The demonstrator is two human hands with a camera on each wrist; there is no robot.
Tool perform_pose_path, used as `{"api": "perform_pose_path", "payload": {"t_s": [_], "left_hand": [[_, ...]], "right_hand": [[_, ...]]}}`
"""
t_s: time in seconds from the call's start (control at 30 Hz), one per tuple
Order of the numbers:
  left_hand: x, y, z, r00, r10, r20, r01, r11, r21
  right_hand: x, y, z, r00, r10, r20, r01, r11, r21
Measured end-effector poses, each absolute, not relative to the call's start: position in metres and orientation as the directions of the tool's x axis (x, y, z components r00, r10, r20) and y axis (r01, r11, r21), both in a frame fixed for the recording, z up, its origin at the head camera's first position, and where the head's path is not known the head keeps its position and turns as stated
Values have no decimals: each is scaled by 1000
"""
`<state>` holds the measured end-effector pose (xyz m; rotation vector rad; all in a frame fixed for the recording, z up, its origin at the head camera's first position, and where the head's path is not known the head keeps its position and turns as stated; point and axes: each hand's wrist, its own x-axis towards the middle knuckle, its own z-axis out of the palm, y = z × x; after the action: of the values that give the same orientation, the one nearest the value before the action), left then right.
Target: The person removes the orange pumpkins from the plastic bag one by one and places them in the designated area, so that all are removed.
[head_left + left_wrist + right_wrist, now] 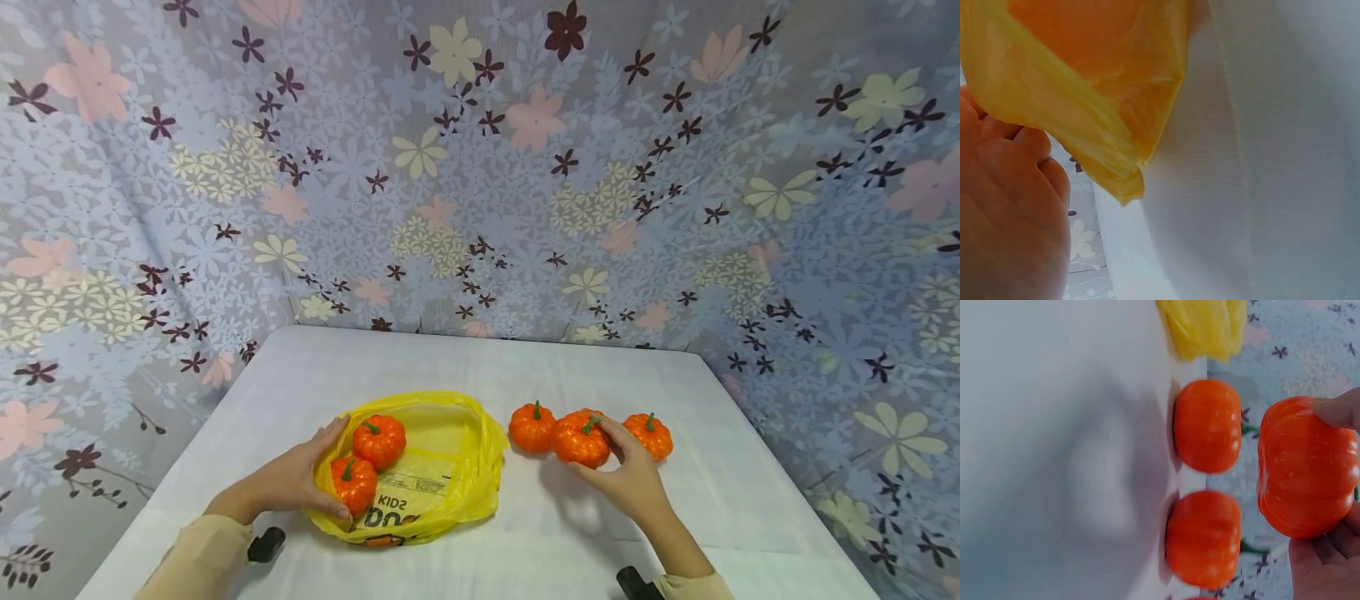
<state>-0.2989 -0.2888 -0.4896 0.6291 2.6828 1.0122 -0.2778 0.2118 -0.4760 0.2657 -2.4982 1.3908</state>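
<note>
My right hand [626,471] grips a small orange pumpkin [581,441] with a green stem, thumb and fingers on opposite sides. In the right wrist view this held pumpkin [1307,467] is raised off the white surface. At the left, my left hand [296,475] holds the rim of a yellow plastic bag [491,467], which lies with its mouth spread open. Two pumpkins, an upper one [379,442] and a lower one [354,485], sit inside the bag near that hand. The left wrist view shows the bag's edge [1094,131] covering part of the fingers.
Beside the held pumpkin stand a pumpkin [532,427] to its left and another [649,436] to its right; one more [592,412] is partly hidden behind it. The white-covered table [390,358] meets a flower-patterned cloth [480,208] at the back and sides.
</note>
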Motion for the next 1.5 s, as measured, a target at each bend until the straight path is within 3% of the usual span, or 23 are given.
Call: {"api": "perform_pose_path", "payload": {"t_s": [0.67,1.17,1.33,1.5], "left_hand": [[-299,-287,-490,-896,440,-60,288,680,674],[-299,-286,-491,-890,449,-80,273,665,695],[-300,-286,-494,-894,439,-88,263,674,691],[-301,-286,-493,-893,444,-74,277,671,688]], "right_hand": [[-241,275,-497,-984,112,136,-42,599,-799],[-234,301,-510,-985,171,-35,136,624,-770],[-236,303,-511,-987,158,-43,133,624,-770],[-237,303,-506,-993,115,31,49,630,-775]]}}
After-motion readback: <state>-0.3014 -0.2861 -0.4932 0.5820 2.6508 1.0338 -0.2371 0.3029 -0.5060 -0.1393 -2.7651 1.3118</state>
